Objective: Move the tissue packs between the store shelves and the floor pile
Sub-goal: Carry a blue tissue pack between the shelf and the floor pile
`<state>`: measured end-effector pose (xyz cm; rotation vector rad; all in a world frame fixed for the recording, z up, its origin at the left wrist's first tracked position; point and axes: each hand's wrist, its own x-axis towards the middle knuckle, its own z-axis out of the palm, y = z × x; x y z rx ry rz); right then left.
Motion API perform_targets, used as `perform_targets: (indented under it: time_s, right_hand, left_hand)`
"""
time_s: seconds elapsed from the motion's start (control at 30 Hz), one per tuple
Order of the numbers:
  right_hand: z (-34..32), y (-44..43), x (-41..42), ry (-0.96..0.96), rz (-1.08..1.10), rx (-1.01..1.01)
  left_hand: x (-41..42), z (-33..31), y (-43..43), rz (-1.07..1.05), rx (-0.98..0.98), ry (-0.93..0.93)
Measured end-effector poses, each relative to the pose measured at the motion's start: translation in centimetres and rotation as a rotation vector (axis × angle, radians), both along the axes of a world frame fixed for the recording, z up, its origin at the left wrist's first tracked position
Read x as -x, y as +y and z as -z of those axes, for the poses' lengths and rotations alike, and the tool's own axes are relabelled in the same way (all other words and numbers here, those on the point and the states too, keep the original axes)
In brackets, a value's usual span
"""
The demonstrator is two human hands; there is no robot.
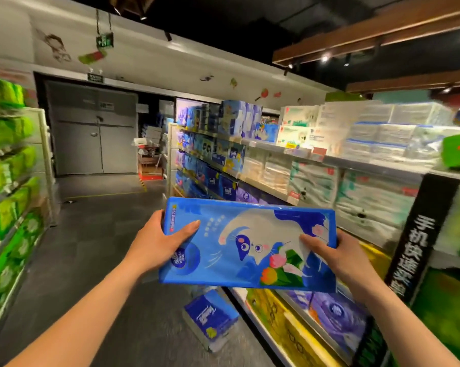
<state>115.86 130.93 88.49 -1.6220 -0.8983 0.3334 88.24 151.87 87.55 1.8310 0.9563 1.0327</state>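
Note:
A long blue tissue pack with a white cat and tulips printed on it is held level at chest height in the aisle. My left hand grips its left end, thumb laid across the top face. My right hand grips its right end, thumb on the printed face. On the floor below lies a dark blue tissue pack, close to the foot of the right shelves. The right shelves carry rows of blue and white tissue packs.
Shelves of green packs line the left side of the aisle. A grey double door closes the far end, with stacked boxes beside it. A black sign post stands at the right shelf's near end. Grey floor runs between the shelves.

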Motion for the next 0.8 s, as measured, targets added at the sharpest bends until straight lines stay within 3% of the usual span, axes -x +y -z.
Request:
perform_targets:
  time_s: [0.17, 0.43, 0.8]
  right_hand:
    - [-2.5, 11.3, -5.6, -0.012, 0.000, -0.049]
    - [-2.7, 30.2, -18.3, -0.148, 0.052, -0.129]
    - [-7.2, 54.5, -31.3, -0.203, 0.044, -0.113]
  left_hand:
    - [-6.6, -3.6, 12.5, 0.021, -0.008, -0.045]
    - [-18.5, -4.2, 30.6, 0.100, 0.035, -0.156]
    - [-31.5, -7.2, 55.4, 0.125, 0.088, -0.250]
